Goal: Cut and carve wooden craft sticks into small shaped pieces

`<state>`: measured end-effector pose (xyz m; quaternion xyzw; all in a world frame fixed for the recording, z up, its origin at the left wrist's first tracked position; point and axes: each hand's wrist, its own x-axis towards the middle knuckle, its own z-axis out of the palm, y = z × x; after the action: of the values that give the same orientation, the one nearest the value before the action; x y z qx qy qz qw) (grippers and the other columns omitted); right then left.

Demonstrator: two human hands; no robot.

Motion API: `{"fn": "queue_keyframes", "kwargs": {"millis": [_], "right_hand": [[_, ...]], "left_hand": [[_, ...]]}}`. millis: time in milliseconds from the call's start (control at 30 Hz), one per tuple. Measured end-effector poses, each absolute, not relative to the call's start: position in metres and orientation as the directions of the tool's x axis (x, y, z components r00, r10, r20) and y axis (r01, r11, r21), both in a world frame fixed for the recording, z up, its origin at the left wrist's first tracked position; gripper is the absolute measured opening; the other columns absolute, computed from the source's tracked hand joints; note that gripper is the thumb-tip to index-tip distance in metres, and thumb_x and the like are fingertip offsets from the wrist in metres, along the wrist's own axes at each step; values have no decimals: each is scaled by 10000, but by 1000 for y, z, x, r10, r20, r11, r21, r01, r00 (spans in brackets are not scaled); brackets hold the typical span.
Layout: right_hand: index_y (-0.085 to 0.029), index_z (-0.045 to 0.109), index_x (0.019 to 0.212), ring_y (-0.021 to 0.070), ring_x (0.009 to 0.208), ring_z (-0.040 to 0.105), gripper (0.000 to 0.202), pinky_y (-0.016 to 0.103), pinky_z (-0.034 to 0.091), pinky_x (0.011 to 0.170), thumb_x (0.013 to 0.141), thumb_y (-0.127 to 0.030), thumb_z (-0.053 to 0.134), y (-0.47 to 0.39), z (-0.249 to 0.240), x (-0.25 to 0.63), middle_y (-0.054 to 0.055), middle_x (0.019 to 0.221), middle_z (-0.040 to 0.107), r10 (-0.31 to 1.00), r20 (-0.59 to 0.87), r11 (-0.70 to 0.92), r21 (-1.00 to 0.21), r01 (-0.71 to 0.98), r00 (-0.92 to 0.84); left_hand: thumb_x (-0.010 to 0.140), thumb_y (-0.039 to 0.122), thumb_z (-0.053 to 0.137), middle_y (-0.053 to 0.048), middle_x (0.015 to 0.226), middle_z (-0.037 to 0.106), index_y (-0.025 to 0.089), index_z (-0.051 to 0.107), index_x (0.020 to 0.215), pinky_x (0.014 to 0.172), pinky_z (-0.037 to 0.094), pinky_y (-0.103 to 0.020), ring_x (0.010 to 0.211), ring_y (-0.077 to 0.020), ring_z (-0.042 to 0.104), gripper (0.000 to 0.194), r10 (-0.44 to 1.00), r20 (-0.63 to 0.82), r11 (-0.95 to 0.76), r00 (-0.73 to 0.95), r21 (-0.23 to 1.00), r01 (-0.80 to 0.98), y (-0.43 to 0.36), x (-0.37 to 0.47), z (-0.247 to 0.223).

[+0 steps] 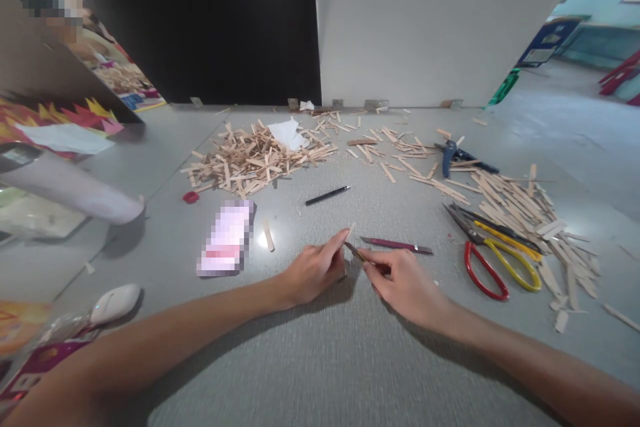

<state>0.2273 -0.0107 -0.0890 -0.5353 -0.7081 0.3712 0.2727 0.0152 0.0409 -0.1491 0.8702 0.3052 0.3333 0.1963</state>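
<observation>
My left hand pinches a small pale wooden piece, whose tip sticks up past the fingers. Facing it, my right hand is closed on a slim dark-bladed tool that points left towards the piece. Whether the blade touches the wood is too small to tell. Just beyond my right hand lies a dark red craft knife. A black pen rests farther back, and a single flat stick lies to the left of my left hand.
Wooden sticks are heaped at the back and the right. Red-and-yellow-handled scissors and blue-handled pliers lie on the right. To the left are a phone, a white mouse and a paper roll. Upright panels stand behind.
</observation>
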Motion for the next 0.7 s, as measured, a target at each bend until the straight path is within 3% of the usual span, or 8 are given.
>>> {"fn": "queue_keyframes", "kwargs": {"millis": [100, 333, 400, 533, 700], "right_hand": [[-142, 864, 1041, 126, 440, 417, 375, 250, 327, 427, 993, -200, 496, -10, -85, 227, -45, 509, 497, 955, -98, 45, -885, 464, -281], [-122, 771, 1361, 103, 403, 363, 471, 230, 322, 402, 1014, -302, 509, -10, -92, 226, -59, 556, 497, 948, -158, -60, -942, 330, -276], [-112, 772, 1358, 106, 426, 365, 481, 233, 323, 422, 1011, -322, 514, -8, -97, 228, -56, 564, 491, 959, -117, -24, -940, 340, -257], [-137, 817, 1295, 132, 491, 395, 465, 261, 371, 491, 1003, -312, 501, -3, -102, 233, -23, 590, 553, 964, 47, 166, -874, 456, -260], [-190, 836, 1273, 179, 566, 538, 442, 284, 469, 579, 1016, -290, 491, 2, -98, 239, 19, 654, 673, 932, 151, 319, -775, 546, -329]], "left_hand": [[1060, 198, 410, 90, 639, 543, 152, 521, 1457, 527, 430, -187, 470, -94, 477, 415, 704, 422, -683, 571, 622, 383, 40, 15, -143], [1117, 390, 413, 48, 676, 624, 118, 523, 1386, 514, 447, -196, 468, -99, 538, 397, 776, 343, -554, 530, 771, 313, 43, 17, -133], [1130, 450, 413, 15, 732, 686, 129, 487, 1408, 508, 474, -200, 467, -103, 576, 432, 810, 262, -452, 524, 848, 276, 46, 18, -128], [1046, 620, 574, -27, 805, 747, 168, 488, 1372, 439, 429, -197, 433, -101, 548, 564, 833, 1, -92, 554, 986, 137, 53, 19, -119], [967, 712, 644, -59, 827, 774, 177, 588, 1098, 418, 410, -194, 407, -75, 497, 553, 796, -60, 7, 602, 996, 90, 62, 20, -117]]}}
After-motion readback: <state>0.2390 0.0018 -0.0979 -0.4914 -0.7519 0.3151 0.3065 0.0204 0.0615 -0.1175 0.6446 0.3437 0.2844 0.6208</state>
